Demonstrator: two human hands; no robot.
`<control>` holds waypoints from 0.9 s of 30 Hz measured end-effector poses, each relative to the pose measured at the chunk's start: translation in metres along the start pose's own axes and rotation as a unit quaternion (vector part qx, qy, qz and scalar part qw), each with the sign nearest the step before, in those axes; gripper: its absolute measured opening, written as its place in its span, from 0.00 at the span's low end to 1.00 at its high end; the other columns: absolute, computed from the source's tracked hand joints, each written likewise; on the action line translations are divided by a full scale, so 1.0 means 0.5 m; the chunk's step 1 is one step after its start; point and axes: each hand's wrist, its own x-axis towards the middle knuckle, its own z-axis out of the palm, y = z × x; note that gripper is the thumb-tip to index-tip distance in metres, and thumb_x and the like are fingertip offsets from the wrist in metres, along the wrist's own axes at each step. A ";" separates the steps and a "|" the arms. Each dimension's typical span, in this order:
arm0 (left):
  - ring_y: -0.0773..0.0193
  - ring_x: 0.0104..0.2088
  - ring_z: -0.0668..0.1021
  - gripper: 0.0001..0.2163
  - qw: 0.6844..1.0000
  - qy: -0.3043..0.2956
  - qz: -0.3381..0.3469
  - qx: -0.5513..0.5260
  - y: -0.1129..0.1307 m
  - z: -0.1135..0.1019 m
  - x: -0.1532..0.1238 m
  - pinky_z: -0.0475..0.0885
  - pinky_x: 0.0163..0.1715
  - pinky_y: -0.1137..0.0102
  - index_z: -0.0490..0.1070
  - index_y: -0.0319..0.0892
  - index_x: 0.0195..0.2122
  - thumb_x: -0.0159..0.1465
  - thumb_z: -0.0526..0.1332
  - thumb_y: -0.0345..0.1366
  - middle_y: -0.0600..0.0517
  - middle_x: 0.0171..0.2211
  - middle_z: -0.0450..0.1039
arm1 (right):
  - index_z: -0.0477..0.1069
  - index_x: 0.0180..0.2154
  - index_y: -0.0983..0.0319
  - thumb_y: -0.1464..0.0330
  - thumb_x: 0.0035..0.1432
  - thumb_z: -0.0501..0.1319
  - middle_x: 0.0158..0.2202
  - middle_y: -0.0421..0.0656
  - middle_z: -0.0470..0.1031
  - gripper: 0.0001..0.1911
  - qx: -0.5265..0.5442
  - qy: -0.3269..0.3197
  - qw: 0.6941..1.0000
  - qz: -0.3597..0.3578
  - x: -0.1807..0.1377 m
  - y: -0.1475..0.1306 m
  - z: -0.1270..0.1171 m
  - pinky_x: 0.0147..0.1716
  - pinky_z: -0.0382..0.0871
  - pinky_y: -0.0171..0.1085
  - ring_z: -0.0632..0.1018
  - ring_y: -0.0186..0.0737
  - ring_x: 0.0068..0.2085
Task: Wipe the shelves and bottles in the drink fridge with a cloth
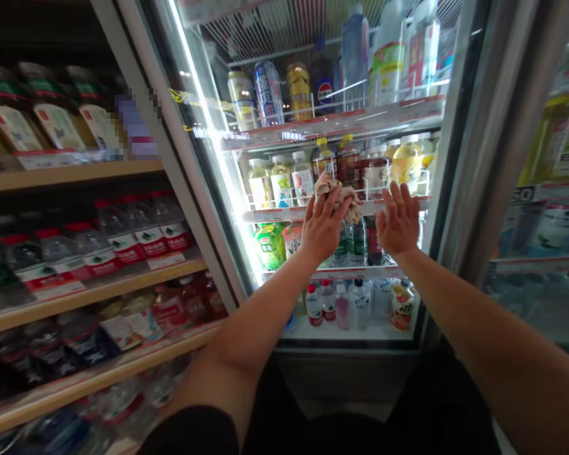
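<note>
Pale cloth (354, 211), likely soft, grippable mid-bunch, is being held centre-frame under left hand (322, 230), fingers loosely spread, right hand (399, 221) outstretched, empty.

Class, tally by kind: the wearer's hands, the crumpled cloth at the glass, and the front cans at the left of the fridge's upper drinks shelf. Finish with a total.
Hands: 2 (left hand, right hand)
Crumpled cloth: 1
Cans: 3 (pale can, blue can, gold can)
Total: 6
</note>
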 end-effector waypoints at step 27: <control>0.50 0.72 0.56 0.29 0.998 0.005 0.059 -0.006 0.032 0.018 0.060 0.52 0.72 0.51 0.57 0.47 0.70 0.67 0.53 0.28 0.50 0.73 0.52 | 0.52 0.71 0.59 0.64 0.70 0.49 0.71 0.50 0.58 0.30 -0.008 0.011 1.000 -0.015 -0.012 0.010 0.007 0.69 0.50 0.59 0.54 0.49 0.73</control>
